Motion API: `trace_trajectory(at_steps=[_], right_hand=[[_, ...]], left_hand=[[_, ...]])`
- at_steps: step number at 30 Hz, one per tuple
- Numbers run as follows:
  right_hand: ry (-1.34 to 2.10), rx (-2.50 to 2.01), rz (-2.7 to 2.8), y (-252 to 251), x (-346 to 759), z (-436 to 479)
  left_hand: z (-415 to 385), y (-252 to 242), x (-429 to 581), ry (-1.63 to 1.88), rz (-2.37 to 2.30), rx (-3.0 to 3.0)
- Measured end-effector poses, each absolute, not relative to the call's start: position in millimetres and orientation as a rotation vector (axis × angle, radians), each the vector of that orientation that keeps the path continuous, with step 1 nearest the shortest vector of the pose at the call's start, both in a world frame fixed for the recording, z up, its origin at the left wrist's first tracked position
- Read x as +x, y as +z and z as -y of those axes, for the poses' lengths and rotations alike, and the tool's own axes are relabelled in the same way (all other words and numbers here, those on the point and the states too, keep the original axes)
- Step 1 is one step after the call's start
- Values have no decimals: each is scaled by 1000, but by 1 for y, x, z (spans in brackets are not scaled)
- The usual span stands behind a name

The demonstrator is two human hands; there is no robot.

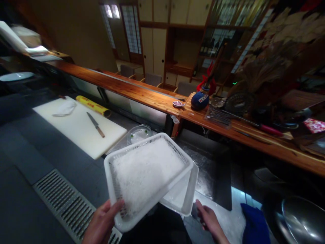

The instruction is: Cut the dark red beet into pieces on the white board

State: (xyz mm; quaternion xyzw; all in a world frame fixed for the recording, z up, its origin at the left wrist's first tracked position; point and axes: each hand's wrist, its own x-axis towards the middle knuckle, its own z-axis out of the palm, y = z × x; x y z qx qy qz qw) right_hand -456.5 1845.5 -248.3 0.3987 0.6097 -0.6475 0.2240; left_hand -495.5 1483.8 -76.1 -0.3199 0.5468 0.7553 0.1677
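Observation:
My left hand grips the near corner of a white slotted plastic basket heaped with fine white shredded strands. The basket is tilted and lifted above a white plastic tray that sits under its right side. My right hand is low at the right of the tray, fingers curled around something small and dark that I cannot make out. Below both lies a steel sink.
A white cutting board to the left carries a knife, a crumpled cloth and a yellow wrap roll. A clear lid lies beside it. A floor grate, blue cloth, steel bowl and long wooden counter surround.

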Motion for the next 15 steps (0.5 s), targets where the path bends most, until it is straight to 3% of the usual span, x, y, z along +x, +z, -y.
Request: trace_trajectory(at_steps=[15], right_hand=[[-1684,848,-1567,-242,-486,-1751]], left_hand=[[-1519,-108,-470,2149,-1638,-1064]])
